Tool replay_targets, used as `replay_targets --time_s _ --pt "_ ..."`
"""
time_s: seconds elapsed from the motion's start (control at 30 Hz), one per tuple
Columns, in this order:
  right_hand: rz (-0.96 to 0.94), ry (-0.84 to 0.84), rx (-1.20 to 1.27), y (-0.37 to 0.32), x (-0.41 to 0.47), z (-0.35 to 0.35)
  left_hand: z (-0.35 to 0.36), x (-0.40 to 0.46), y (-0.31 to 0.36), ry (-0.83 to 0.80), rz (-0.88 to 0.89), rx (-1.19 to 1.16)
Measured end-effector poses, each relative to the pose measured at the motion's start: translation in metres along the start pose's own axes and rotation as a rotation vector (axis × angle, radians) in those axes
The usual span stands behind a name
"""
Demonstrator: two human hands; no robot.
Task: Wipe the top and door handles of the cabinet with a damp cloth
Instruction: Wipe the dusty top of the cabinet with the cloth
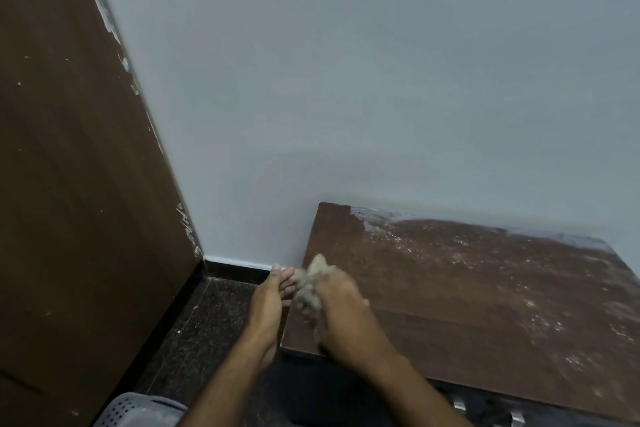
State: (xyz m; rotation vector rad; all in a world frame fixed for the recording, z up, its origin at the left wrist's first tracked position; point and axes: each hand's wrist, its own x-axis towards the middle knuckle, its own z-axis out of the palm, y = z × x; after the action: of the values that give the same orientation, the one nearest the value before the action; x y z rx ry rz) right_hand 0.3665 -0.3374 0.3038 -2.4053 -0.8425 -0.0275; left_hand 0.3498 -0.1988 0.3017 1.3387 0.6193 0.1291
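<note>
The low cabinet's dark brown wooden top fills the lower right, dusty and speckled white across its far and right parts. A crumpled grey cloth lies at the top's left edge under my right hand, which grips it. My left hand is just left of the cabinet's edge, fingers stretched out flat beside the cloth, touching or nearly touching it. Two metal door handles peek out below the front edge at the bottom.
A tall dark brown wooden panel stands at the left. A pale grey wall runs behind the cabinet. The speckled dark floor lies between panel and cabinet. A grey perforated basket sits at the bottom left.
</note>
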Motion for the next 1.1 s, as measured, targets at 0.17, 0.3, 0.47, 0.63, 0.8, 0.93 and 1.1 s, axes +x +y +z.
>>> replay_targets --time_s 0.17,0.3,0.47,0.63,0.8,0.93,1.1 --pt "-0.093 -0.056 0.036 0.011 0.011 -0.007 -0.007 0.002 -0.003 -0.009 0.013 0.067" --pt "0.149 0.106 -0.054 0.037 0.033 -0.030 -0.011 -0.004 -0.005 -0.026 0.065 0.123" --pt "-0.086 -0.047 -0.009 0.011 -0.031 0.004 0.001 0.001 -0.007 0.041 0.261 0.474" --pt "0.030 0.044 -0.034 0.069 -0.031 -0.042 0.021 0.000 -0.008 0.054 0.639 0.951" --pt "0.209 0.121 -0.101 0.082 -0.007 -0.056 0.048 0.003 -0.005 -0.087 0.824 1.104" --pt "0.055 0.029 -0.075 0.078 -0.060 -0.041 0.069 0.014 -0.003 -0.149 0.879 1.093" --pt "0.198 0.213 -0.123 0.153 -0.031 -0.095 0.092 0.028 -0.005 -0.253 0.933 1.120"
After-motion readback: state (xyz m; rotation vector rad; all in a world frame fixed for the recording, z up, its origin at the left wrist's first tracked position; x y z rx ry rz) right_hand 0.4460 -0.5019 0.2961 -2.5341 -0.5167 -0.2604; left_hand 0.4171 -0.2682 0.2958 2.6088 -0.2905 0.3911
